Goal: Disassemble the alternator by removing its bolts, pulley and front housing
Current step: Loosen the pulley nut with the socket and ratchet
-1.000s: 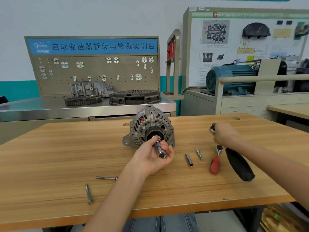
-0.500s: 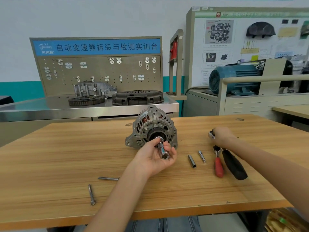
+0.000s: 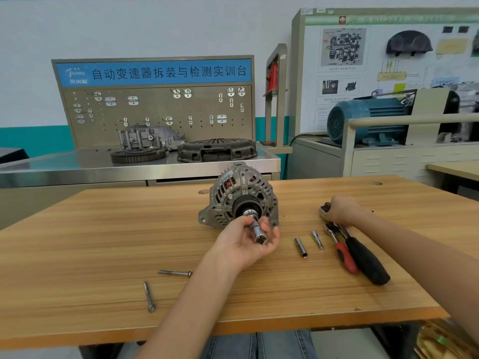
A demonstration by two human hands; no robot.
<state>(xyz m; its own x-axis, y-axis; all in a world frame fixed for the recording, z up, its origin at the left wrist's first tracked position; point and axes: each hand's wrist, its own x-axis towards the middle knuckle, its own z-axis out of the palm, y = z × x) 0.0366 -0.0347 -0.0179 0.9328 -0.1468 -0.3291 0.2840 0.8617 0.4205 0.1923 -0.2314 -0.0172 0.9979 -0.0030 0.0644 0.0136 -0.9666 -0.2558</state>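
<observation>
- The alternator (image 3: 241, 196) stands on the wooden counter (image 3: 103, 242) at the centre of the frame, its pulley (image 3: 245, 206) facing the camera.
- The left hand (image 3: 248, 242), palm up, curls its fingers round a shiny socket (image 3: 258, 233) fitted on the pulley's middle.
- The right hand (image 3: 342, 209), to the right of the alternator, is clenched over a small metal tool (image 3: 323, 211) lying on the counter; what the tool is cannot be told.
- Just below that hand lie a red-handled ratchet (image 3: 342, 251) and a black-handled tool (image 3: 365, 260), side by side.
- Two small metal socket pieces (image 3: 300, 247) lie between the left hand and the ratchet.
- Two loose bolts (image 3: 176, 273) lie in the lower left part of the counter, near each other but apart.
</observation>
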